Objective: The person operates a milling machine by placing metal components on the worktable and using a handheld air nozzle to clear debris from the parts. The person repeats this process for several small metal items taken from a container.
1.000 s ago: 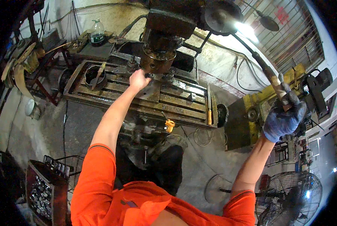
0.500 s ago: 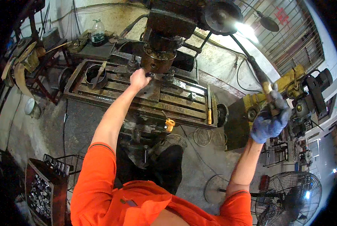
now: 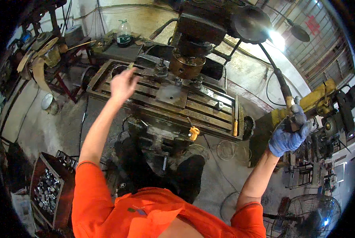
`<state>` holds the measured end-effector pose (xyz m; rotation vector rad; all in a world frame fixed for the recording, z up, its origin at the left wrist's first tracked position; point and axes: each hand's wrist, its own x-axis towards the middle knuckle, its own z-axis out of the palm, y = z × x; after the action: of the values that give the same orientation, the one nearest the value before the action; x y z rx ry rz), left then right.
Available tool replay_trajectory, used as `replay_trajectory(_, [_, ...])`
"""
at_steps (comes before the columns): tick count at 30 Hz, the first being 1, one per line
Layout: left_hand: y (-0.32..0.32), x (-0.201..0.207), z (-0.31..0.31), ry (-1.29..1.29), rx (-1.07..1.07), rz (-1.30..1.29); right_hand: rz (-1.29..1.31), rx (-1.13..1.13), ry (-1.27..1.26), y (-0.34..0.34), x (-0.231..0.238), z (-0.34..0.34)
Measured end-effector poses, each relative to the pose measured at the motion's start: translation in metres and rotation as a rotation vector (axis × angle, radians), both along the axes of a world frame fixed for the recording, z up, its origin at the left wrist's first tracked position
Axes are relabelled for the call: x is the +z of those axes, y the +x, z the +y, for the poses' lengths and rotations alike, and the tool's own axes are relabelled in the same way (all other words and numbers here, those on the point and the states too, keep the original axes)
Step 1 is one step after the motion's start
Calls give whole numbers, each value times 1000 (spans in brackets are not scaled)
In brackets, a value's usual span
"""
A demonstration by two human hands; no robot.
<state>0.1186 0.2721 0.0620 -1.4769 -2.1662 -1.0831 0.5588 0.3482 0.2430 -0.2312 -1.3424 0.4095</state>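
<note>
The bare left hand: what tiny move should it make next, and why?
Maybe the left hand should close gently on the brush handle: its pale tip shows right beside that hand, while the gloved right hand holds the lever.

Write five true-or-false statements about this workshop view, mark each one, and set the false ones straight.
1. The right hand wears a blue glove. True.
2. The left hand is gloved as well. False: it is bare.
3. The right hand grips a lever. True.
4. The yellow-handled tool lies at the left end of the slotted table. False: it lies near the right end.
5. The box of metal pieces is at the lower right of the picture. False: it is at the lower left; a fan is at the lower right.
</note>
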Motion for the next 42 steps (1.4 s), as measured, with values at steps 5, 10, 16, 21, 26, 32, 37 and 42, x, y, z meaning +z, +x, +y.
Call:
replay_trajectory(5, [-33, -5, -34, -296, 163, 266, 30, -85, 17, -10, 0, -4])
replay_trajectory(10, [-58, -26, -29, -320, 43, 377, -91, 125, 83, 9, -4, 10])
replay_trajectory(16, [-72, -24, -49, -36, 167, 353, -48, 173, 27, 10, 2, 6])
replay_trajectory(21, [-76, -15, -48, 38, 147, 74, -18, -15, 77, 4, 3, 5])
replay_trajectory(26, [-27, -10, -18, 24, -163, -388, -19, -71, 81, 2, 1, 4])
replay_trajectory(32, [47, -35, 59, 141, -70, -344, -75, -165, 86, -4, 0, -4])
replay_trajectory(37, [76, -40, 87, 181, -31, -349, -16, -113, 54, -10, 0, -5])
replay_trajectory(42, [82, -45, 87, 192, -51, -323, 99, 113, -40, -4, -1, -2])
